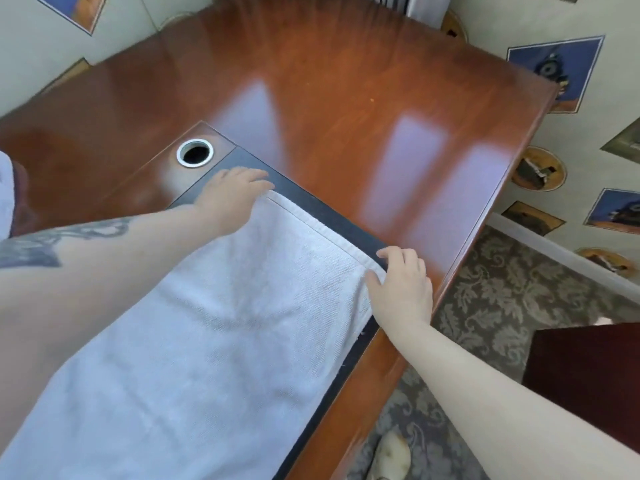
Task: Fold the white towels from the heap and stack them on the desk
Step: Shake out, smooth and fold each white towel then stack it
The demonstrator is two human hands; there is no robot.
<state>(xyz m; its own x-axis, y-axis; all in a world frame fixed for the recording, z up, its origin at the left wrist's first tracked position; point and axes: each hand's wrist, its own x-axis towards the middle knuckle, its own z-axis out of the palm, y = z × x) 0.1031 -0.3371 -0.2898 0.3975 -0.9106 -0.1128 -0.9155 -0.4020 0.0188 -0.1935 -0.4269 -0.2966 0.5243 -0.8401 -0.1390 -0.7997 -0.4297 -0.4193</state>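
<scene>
Your white towel (194,327) lies spread flat on the table (346,109), running from its hemmed far edge near the centre of the view down toward 7 o'clock, where it leaves the picture. It rests on a dark desk pad (332,216), whose bare border shows along the towel's far edge and down its right side.

Your left hand (228,199) sits at the towel's far left corner, toward 11 o'clock from the centre. Its fingers (249,178) are straight and a little spread, lying partly on the dark pad and partly at the towel's hem; whether anything is pinched under the palm cannot be told. Your left forearm crosses over the towel from 9 o'clock.

Your right hand (401,285) is at the far right corner, toward 3 o'clock from the centre. Its fingers (394,254) are relaxed and gently bent with the tips down on the pad just past the hem, and the thumb rests on the towel's corner.

A round metal-rimmed cable hole (195,152) is set in the table at 10 o'clock, just beyond your left hand. A bit of white cloth (5,192) shows at the left edge, at 9 o'clock. Patterned carpet (491,306) lies beside the table at 4 o'clock.
</scene>
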